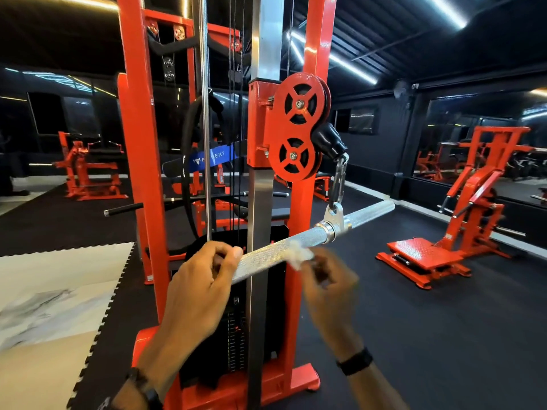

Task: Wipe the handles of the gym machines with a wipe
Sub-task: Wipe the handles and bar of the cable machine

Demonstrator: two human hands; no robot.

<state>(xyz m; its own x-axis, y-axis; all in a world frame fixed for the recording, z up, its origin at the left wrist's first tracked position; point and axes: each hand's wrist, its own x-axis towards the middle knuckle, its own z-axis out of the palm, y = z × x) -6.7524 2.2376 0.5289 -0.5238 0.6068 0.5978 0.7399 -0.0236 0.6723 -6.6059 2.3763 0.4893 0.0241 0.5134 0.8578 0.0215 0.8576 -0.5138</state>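
Note:
A knurled silver bar handle (364, 216) hangs by a carabiner (338, 184) from the pulley of an orange cable machine (297, 128). It slants from lower left to upper right. My left hand (198, 288) grips the near end of the bar, fingers curled round it. My right hand (328, 282), blurred, pinches a crumpled white wipe (299, 253) against the bar just right of my left hand. The wipe sits on the bar's left half, short of the centre swivel.
The machine's orange uprights (139, 143), steel guide rods and weight stack (236, 335) stand right behind the bar. Another orange machine (461, 232) stands on the black floor at the right, one more (85, 173) far left. Pale flooring (53, 291) lies lower left.

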